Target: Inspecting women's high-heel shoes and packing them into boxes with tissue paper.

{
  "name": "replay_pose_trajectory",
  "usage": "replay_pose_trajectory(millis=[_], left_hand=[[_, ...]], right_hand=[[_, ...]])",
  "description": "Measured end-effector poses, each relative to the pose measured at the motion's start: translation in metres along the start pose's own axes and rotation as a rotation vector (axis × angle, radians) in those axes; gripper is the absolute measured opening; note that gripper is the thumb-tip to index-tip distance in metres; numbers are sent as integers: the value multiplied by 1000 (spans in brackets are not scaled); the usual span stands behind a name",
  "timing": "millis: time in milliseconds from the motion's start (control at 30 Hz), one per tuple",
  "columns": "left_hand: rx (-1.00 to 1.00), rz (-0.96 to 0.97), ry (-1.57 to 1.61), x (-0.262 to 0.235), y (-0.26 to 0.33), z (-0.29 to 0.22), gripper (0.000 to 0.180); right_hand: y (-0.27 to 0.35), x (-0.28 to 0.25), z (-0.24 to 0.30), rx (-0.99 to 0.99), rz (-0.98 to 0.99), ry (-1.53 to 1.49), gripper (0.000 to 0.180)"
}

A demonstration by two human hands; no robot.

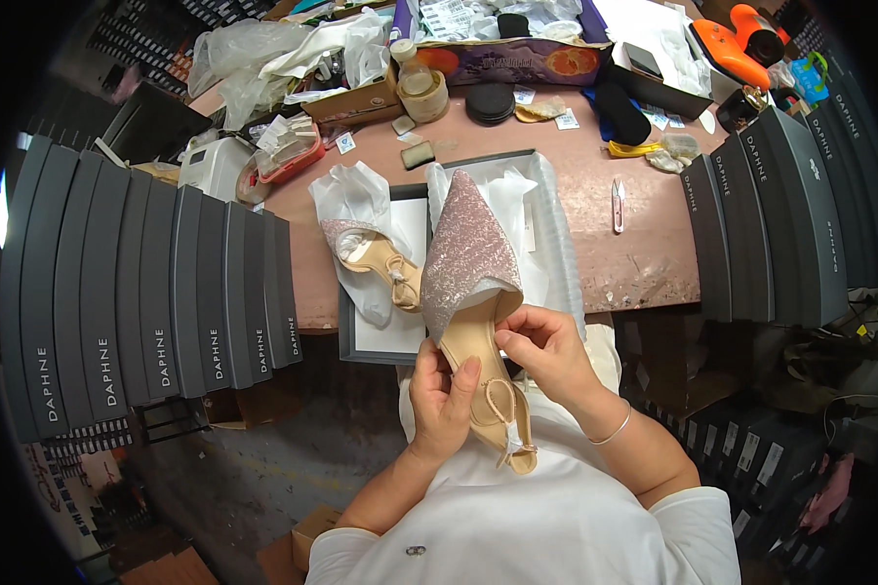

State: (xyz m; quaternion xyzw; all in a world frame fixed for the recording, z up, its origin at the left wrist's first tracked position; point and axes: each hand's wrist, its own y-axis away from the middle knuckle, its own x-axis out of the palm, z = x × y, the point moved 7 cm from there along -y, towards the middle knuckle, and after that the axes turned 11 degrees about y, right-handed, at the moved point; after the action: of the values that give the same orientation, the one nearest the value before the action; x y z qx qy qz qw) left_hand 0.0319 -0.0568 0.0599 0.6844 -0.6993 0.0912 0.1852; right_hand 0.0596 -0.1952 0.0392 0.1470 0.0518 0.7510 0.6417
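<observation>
You're holding the glittery pink slingback shoe in both grips: left hand clenched on the insole, right hand pinching its side. Looks like inspection. Its mate lies at 10 o'clock in the open box.

shoes: 2 (glittery pink) | hands: 2 | snips: 1

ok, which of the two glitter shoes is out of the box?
The larger-looking pink glitter shoe, gripped by left hand and right hand; the other shoe lies in tissue.

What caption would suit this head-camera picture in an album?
Both hands, left hand and right hand, hold a pink glitter slingback shoe over an open shoebox holding its mate.
</observation>
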Motion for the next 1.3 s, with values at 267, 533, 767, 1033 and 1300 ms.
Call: replay_pose_trajectory(millis=[267, 533, 767, 1033, 1300], left_hand=[[74, -15, -115, 1, 2, -7, 36], [112, -62, -87, -1, 5, -6, 35], [60, -66, -85, -8, 2, -2, 35], [-189, -70, 328, -6, -12, 9, 35], [53, -111, 82, -13, -6, 22, 33]], right_hand=[[0, 5, 9, 26, 28, -89, 10], [0, 13, -1, 99, 89, -144, 11], [6, 16, -10, 103, 223, -116, 18], [7, 4, -14, 80, 177, -53, 32], [1, 20, -3, -34, 173, 198, 38]])
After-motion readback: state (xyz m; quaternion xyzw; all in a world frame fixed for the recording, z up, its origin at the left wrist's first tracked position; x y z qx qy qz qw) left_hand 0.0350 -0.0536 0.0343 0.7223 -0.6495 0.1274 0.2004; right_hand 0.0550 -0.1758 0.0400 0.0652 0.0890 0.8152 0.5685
